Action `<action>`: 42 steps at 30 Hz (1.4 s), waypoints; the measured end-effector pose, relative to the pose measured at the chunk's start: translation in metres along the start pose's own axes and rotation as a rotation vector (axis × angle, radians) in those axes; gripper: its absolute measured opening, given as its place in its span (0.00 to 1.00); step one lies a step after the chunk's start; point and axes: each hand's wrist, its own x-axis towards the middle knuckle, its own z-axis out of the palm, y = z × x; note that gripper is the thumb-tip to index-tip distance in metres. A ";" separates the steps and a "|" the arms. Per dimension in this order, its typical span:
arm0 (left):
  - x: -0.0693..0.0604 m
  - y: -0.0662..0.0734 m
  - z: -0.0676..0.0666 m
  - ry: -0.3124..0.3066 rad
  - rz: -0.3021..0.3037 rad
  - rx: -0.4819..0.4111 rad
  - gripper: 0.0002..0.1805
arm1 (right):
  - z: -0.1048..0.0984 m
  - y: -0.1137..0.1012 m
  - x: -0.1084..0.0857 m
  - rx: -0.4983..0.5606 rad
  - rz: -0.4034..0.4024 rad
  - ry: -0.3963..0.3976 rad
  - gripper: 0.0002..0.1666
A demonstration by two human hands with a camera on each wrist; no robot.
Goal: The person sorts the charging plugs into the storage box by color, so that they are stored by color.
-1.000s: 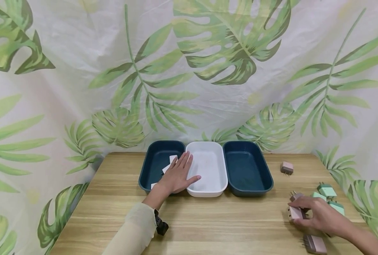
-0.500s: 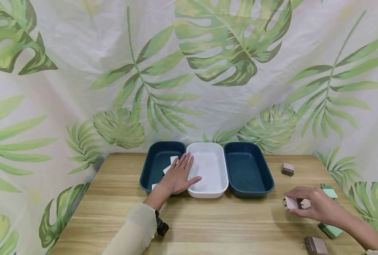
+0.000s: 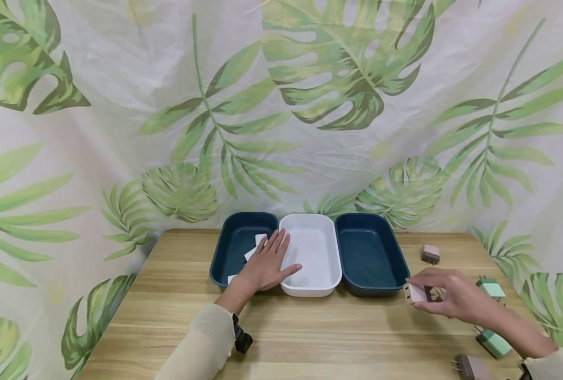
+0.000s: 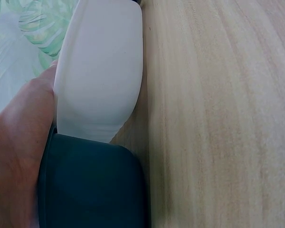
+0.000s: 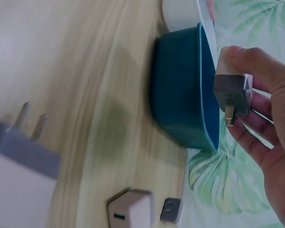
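Note:
My right hand point(image 3: 464, 298) pinches a pink and grey-brown charger plug point(image 3: 417, 294) between thumb and fingers, held above the table near the right dark blue bin point(image 3: 370, 289). In the right wrist view the metal prongs of that charger plug point(image 5: 232, 78) point back toward the palm side. My left hand point(image 3: 264, 266) rests with straight fingers across the adjoining rims of the left dark blue bin point(image 3: 219, 248) and the white bin point(image 3: 311, 290). Several white chargers point(image 3: 250, 253) lie in the left bin, partly hidden by that hand. No charger shows in the other two bins.
On the table's right side lie green chargers point(image 3: 495, 343), a pink charger point(image 3: 430, 254) at the back and another pink charger point(image 3: 471, 367) at the front edge. A leaf-patterned cloth point(image 3: 243, 105) hangs behind the wooden table point(image 3: 309, 338).
My right hand has lifted the pink charger plug off the table and carried it left toward the right blue bin. The left hand stays on the rims.

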 end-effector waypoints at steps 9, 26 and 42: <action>0.000 0.000 0.001 -0.006 -0.002 0.005 0.54 | 0.004 0.000 0.023 0.073 -0.067 0.023 0.28; 0.000 -0.001 0.001 -0.009 -0.010 0.016 0.54 | 0.021 -0.002 0.059 0.144 -0.101 0.062 0.26; 0.001 0.000 0.002 -0.007 -0.017 0.017 0.54 | 0.042 -0.003 0.091 0.166 -0.099 0.078 0.26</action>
